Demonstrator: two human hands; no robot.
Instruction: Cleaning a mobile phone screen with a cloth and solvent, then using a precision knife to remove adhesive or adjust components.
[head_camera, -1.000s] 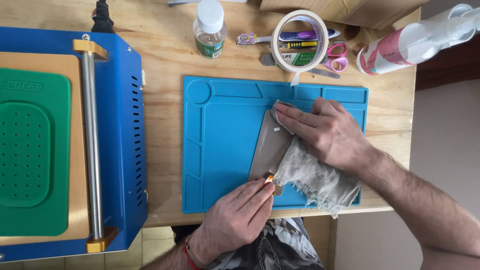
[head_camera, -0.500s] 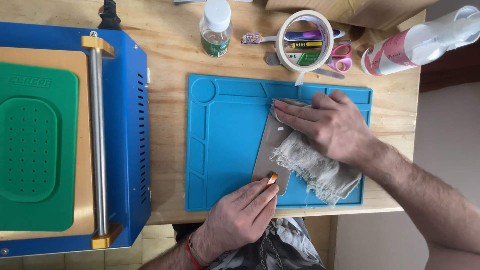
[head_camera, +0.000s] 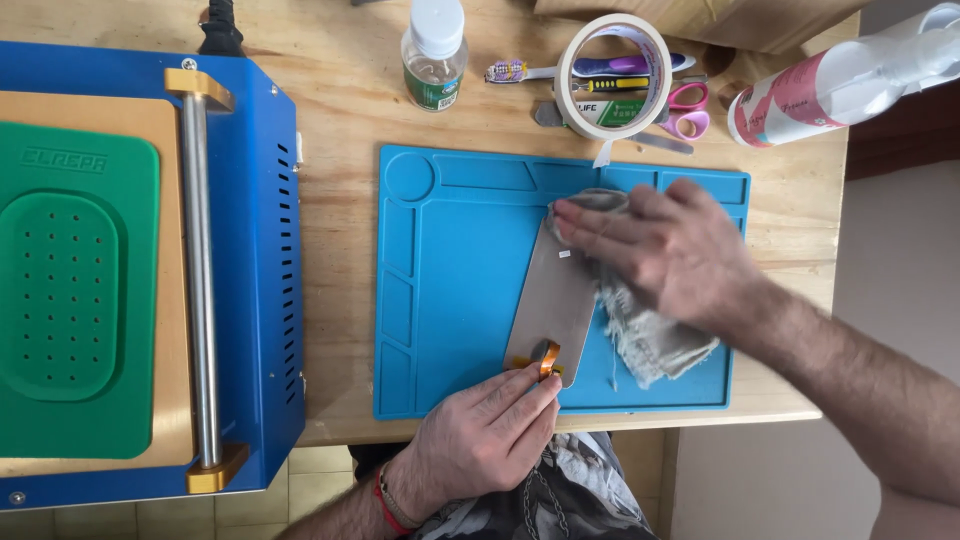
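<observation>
Evidently thin, stiff, probably fragile: grey panel (head_camera: 552, 305) flat on blue mat (head_camera: 450, 300), pinned at near end by left hand (head_camera: 480, 440); right hand (head_camera: 665, 250) pressed soft cloth (head_camera: 650, 330), no grip closed.

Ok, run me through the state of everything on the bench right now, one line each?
Grey panel: flat on the blue mat.
Grey cloth: crumpled, pressed onto the panel's far end.
Right hand: flat on the cloth.
Left hand: fingertips pinning the panel's near edge.
Clear bottle: upright, capped.
Tape roll: lying flat on the tools.
Spray bottle: lying on its side.
</observation>
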